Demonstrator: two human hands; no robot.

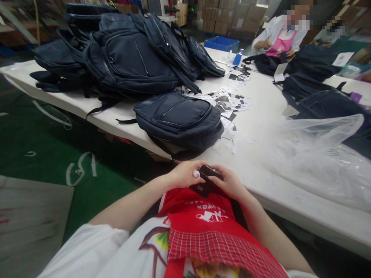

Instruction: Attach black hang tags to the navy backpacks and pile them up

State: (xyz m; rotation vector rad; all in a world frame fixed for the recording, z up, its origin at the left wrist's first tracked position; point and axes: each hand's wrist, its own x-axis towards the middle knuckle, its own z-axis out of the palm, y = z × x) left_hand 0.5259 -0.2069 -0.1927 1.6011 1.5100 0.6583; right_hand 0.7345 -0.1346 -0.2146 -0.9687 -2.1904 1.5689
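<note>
Both my hands are close to my body, just at the near edge of the white table (269,116). My left hand (183,174) is closed around a small white crumpled piece and touches a black hang tag (205,181). My right hand (229,181) is curled on the same black hang tag, gripping it from the right. The tag hangs over my red apron (208,227). A dark blue backpack (179,117) lies flat on the table just beyond my hands.
A pile of dark blue backpacks (127,54) fills the table's far left. Black and white tags (232,102) lie scattered mid-table. Clear plastic bags (321,154) lie at the right. Another person (278,38) sits at the far end beside more backpacks (315,73). A blue bin (222,43) stands behind.
</note>
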